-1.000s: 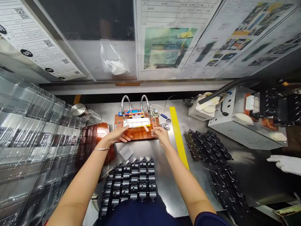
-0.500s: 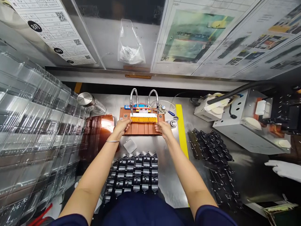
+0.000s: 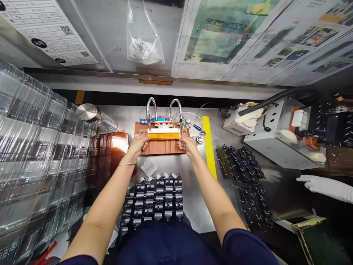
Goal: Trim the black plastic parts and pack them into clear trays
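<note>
An orange strip with rows of dark dots and a white upper band [image 3: 164,136] lies level over a brown fixture block [image 3: 161,148]. My left hand [image 3: 139,145] pinches the strip's left end with closed fingers. At the opposite end, my right hand [image 3: 188,144] is closed in the same way around the right tip. Two bent metal hoses [image 3: 175,105] arch down toward the strip from behind. A blue tool body [image 3: 143,121] sits at the back of the fixture. The fingertips partly hide both strip ends.
Black ribbed parts [image 3: 156,198] lie nearest my body, below a small clear square [image 3: 149,168]. Left are a glass bottle [image 3: 96,117] and stacked clear trays [image 3: 35,154]. Right are yellow tape [image 3: 209,147], more black parts [image 3: 239,162], a machine [image 3: 284,136] and another person's gloved hand [image 3: 325,187].
The head view has shifted a little, moving the whole scene left and up. Both my hands stay at the strip's ends, with no clear movement over the fixture.
</note>
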`<control>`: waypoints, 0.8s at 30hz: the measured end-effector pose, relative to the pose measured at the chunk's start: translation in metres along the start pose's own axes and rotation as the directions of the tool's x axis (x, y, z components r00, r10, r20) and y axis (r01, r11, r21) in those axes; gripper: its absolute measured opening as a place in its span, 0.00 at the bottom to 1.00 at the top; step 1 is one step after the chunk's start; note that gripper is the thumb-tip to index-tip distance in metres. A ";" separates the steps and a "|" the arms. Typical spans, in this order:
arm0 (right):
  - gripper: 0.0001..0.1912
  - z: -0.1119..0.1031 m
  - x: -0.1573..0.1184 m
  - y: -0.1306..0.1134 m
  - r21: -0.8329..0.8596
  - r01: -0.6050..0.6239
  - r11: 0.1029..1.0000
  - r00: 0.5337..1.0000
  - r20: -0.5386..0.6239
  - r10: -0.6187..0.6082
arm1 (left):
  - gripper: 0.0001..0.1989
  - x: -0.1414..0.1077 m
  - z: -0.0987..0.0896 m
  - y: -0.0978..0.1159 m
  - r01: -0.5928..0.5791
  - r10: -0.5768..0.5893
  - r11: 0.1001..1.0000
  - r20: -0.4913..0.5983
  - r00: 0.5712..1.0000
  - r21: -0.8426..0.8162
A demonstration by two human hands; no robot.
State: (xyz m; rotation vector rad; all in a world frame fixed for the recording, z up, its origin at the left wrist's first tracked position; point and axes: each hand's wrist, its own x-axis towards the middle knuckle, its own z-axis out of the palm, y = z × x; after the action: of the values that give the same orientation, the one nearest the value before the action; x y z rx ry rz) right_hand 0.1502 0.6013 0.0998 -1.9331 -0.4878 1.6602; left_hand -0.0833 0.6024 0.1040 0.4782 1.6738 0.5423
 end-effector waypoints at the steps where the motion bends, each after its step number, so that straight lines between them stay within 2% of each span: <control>1: 0.12 0.000 0.002 0.000 -0.012 0.000 1.000 1.000 0.002 0.000 | 0.16 0.000 -0.001 0.000 -0.001 0.001 1.000 0.004 1.000 0.009; 5: 0.13 -0.007 0.004 0.002 -0.069 0.025 0.997 1.000 0.012 -0.024 | 0.13 0.002 -0.006 0.002 0.007 -0.008 0.999 0.033 0.999 0.054; 7: 0.11 -0.018 -0.008 0.010 -0.094 0.078 0.992 0.997 0.004 -0.078 | 0.12 0.002 -0.011 0.003 0.007 -0.012 0.997 0.066 0.998 0.072; 9: 0.08 -0.030 -0.031 0.030 -0.116 0.154 0.981 0.987 -0.023 -0.158 | 0.10 -0.001 -0.017 0.002 -0.009 0.000 0.997 0.104 0.995 0.081; 11: 0.10 -0.040 -0.063 0.065 -0.144 0.222 0.964 0.971 -0.060 -0.232 | 0.10 -0.007 -0.023 -0.002 -0.045 0.034 0.996 0.125 0.992 0.082; 15: 0.29 -0.044 -0.124 0.161 -0.220 0.288 0.932 0.952 -0.040 -0.304 | 0.10 -0.022 -0.026 -0.024 -0.150 0.143 0.985 0.094 0.985 0.080; 16: 0.28 -0.043 -0.133 0.181 -0.279 0.379 0.882 0.920 0.009 -0.392 | 0.10 -0.026 -0.024 -0.032 -0.184 0.178 0.979 0.080 0.981 0.083; 18: 0.19 -0.044 -0.141 0.208 -0.387 0.512 0.767 0.846 0.072 -0.528 | 0.11 -0.036 -0.020 -0.046 -0.273 0.269 0.957 0.053 0.962 0.094; 19: 0.16 -0.047 -0.141 0.212 -0.418 0.547 0.725 0.818 0.082 -0.570 | 0.11 -0.042 -0.017 -0.053 -0.331 0.329 0.938 0.037 0.944 0.105; 21: 0.15 -0.053 -0.135 0.200 -0.461 0.576 0.675 0.779 0.060 -0.625 | 0.12 -0.057 -0.012 -0.066 -0.465 0.471 0.874 -0.009 0.882 0.141; 22: 0.16 -0.056 -0.131 0.186 -0.480 0.587 0.652 0.759 0.047 -0.649 | 0.13 -0.064 -0.009 -0.070 -0.536 0.549 0.827 -0.037 0.835 0.171; 24: 0.19 -0.054 -0.119 0.150 -0.526 0.624 0.578 0.705 0.061 -0.706 | 0.14 -0.078 -0.003 -0.078 -0.666 0.699 0.703 -0.070 0.712 0.250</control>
State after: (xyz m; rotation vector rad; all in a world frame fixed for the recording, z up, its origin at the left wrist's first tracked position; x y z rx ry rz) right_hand 0.1714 0.4034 0.1069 -1.8253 -1.5212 0.9045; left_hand -0.0748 0.4938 0.1200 1.2792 1.6810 0.9751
